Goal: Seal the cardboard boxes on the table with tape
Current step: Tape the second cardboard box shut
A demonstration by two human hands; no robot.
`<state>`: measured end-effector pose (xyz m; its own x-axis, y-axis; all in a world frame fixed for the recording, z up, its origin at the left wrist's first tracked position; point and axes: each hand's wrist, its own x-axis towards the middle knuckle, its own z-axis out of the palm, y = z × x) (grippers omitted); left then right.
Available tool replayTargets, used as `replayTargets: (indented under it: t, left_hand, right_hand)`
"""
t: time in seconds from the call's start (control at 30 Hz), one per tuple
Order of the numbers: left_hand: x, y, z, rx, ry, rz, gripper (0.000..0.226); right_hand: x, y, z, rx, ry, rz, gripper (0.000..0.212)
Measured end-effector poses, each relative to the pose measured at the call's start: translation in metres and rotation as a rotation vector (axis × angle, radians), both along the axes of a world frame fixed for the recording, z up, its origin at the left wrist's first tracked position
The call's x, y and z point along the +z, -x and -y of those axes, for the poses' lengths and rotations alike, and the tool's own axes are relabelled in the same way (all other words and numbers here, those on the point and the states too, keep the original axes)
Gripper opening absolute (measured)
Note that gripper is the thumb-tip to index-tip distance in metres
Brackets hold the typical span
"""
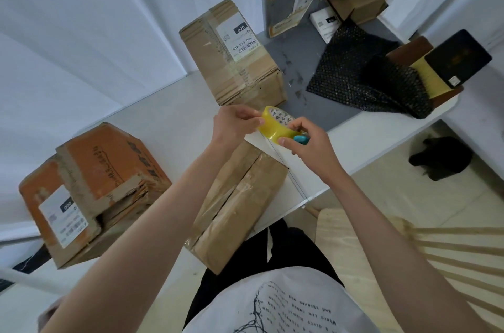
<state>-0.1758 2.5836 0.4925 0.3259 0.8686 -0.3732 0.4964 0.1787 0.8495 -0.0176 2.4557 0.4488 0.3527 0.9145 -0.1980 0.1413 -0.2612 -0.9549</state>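
**Tape roll held over the near box, seam running away from the person**

L to R: left hand (234,121) pinched the yellow tape roll (275,125) at its left rim, likely picking for the free end. Right hand (308,145) gripped the roll's right side, w/ a blue tool (301,139) tucked in. Roll hung just past the far end of the near box (240,204), at the table (362,130) front edge. Box's long axis & open seam pointed away, toward the roll; both hands abt equally near.

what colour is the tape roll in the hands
Yellow, with a white inner core printed with small dark marks; the tape roll shows best in the head view.
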Motion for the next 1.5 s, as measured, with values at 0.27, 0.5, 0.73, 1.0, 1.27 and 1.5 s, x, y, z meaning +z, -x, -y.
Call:
replayTargets:
  t: [0.27,0.5,0.73,1.0,1.27,1.5]
  left_hand:
    - [0.012,0.011,0.001,0.035,0.082,0.025,0.013]
    - [0.029,0.014,0.002,0.042,0.006,0.002,0.017]
    - [0.048,0.024,0.000,-0.035,0.011,-0.076,0.014]
    - [0.065,0.021,0.010,-0.313,-0.327,-0.377,0.023]
    - [0.070,0.026,0.026,-0.296,-0.476,-0.341,0.036]
    - [0.086,0.035,0.012,-0.295,-0.415,-0.262,0.014]
  right_hand:
    - [0.010,0.009,0.005,0.009,-0.040,0.043,0.024]
    - [0.029,0.018,-0.001,-0.030,-0.052,0.063,0.025]
    - [0.043,0.024,-0.001,-0.018,-0.104,0.091,0.026]
    - [0.047,0.036,-0.004,0.001,0.034,0.133,0.020]
    - [0.054,0.032,-0.009,-0.067,0.065,0.086,0.019]
    - [0.069,0.029,-0.011,-0.058,0.022,-0.072,0.019]
